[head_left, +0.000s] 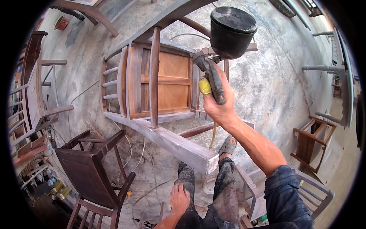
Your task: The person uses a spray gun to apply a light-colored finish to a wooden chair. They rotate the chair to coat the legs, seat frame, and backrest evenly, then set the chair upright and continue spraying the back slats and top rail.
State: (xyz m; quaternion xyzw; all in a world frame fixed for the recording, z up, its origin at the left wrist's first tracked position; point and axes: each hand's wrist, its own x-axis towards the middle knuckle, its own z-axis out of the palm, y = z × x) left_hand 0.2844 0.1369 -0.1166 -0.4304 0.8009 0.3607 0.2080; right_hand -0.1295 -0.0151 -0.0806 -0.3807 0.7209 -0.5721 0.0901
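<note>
My right hand (220, 100) is closed around the grip of a dark, worn spray gun (210, 76). A black round paint cup (232, 36) sits on the gun, its lid dusty. Beside the fingers shows a yellow band (204, 86); whether it wraps a finger or the gun I cannot tell. The gun is held at the right side of a wooden chair (164, 143), which lies tipped over with its brown seat underside showing. Greyish film covers parts of its legs and rails. My left hand (180, 197) lies on my left thigh, holding nothing, fingers apart.
A dark brown chair (89, 171) stands at the lower left. More greyish chairs (34, 93) line the left side. Hoses and cords (143, 152) trail over the stained concrete floor (278, 91). To the right are a small wooden frame (314, 143) and greyish turned-leg furniture (324, 68).
</note>
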